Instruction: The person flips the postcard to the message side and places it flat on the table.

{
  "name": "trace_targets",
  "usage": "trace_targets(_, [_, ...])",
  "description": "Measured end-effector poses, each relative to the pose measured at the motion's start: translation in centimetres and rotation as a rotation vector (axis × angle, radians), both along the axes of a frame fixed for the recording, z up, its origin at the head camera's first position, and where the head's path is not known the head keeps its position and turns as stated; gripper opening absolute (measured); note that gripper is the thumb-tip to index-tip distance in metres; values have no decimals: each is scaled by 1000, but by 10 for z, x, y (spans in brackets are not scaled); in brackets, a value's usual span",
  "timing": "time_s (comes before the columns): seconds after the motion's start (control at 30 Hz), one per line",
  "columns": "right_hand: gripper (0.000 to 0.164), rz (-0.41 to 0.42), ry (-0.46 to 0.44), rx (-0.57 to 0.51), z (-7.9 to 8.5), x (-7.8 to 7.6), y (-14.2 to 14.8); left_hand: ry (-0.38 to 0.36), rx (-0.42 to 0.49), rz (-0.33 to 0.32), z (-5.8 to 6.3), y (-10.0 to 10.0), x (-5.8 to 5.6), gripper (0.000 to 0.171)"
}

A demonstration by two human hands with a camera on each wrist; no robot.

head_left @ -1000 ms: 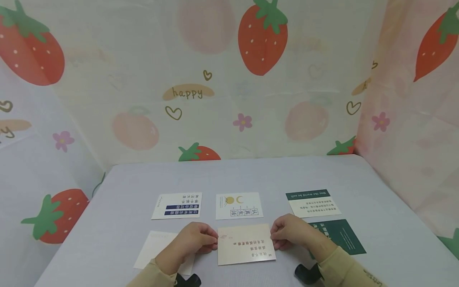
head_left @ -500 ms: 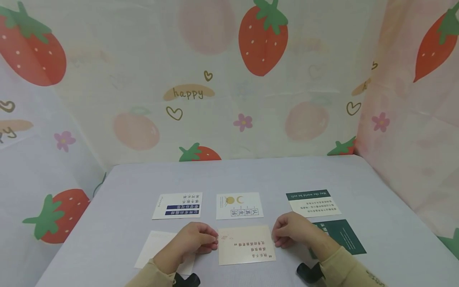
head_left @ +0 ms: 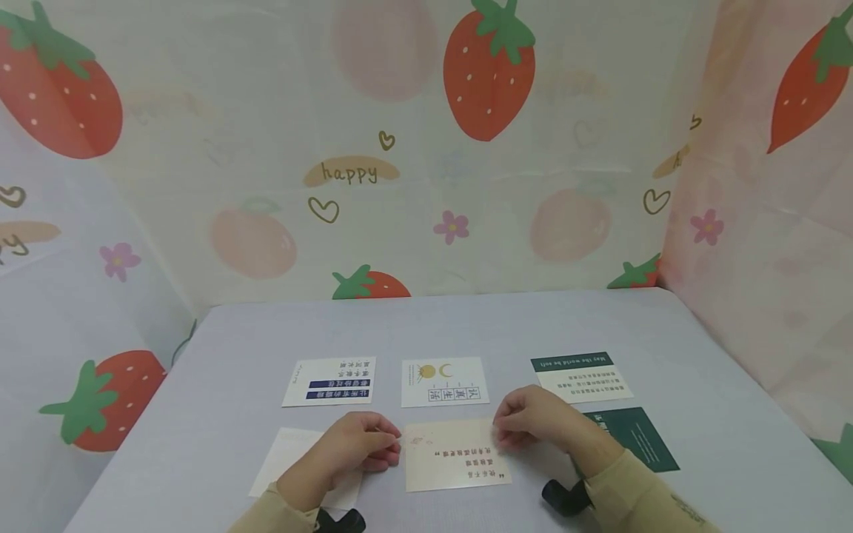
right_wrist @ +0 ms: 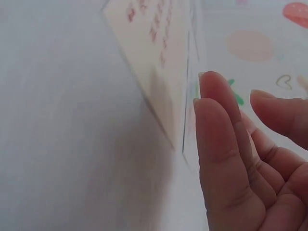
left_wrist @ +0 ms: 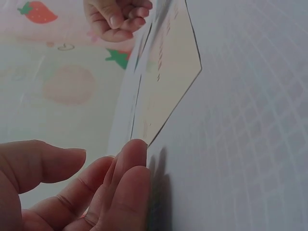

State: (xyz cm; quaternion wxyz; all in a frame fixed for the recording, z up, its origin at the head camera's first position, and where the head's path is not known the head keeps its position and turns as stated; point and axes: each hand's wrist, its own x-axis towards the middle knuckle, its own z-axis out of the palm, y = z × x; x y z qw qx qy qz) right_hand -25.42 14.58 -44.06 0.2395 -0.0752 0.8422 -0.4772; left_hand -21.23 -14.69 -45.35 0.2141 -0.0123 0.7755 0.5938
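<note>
A cream card [head_left: 453, 455] with red printed characters lies flat on the white tabletop, front middle. My left hand [head_left: 360, 444] is just left of it, a small gap away. In the left wrist view the thumb [left_wrist: 62, 161] stands apart from loosely bent fingers [left_wrist: 130, 192], with nothing between them. Over the card's upper right corner hovers my right hand [head_left: 543, 426]. The right wrist view has its fingers [right_wrist: 216, 139] clear of the card, the thumb [right_wrist: 279, 113] apart and nothing held. My left forearm partly hides a plain white card [head_left: 283, 455].
Behind lies a row: a blue-striped card [head_left: 329, 383], a sun-and-moon card [head_left: 445, 374] and a green-topped card [head_left: 583, 379]. A dark green card [head_left: 643, 440] sits partly under my right forearm. Strawberry-print cloth [head_left: 426, 185] walls the table's back and sides.
My right hand has come off the cream card's right edge and moved up and left over its corner. My left hand has drifted slightly left. The card stays in place.
</note>
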Motion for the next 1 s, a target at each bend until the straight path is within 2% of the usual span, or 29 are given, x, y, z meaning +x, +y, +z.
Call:
trace_targets(0.27, [13, 33, 2, -55, 7, -2, -25, 24, -23, 57, 3, -21, 1, 20])
trace_targets(0.57, [16, 79, -1, -117, 14, -3, -64, 36, -108, 154, 10, -49, 7, 19])
trace_targets(0.8, [14, 101, -40, -166, 11, -2, -93, 31, -208, 241, 10, -72, 10, 18])
trace_targets(1.0, [12, 100, -78, -199, 4, 5, -118, 19, -285, 264, 15, -98, 13, 23])
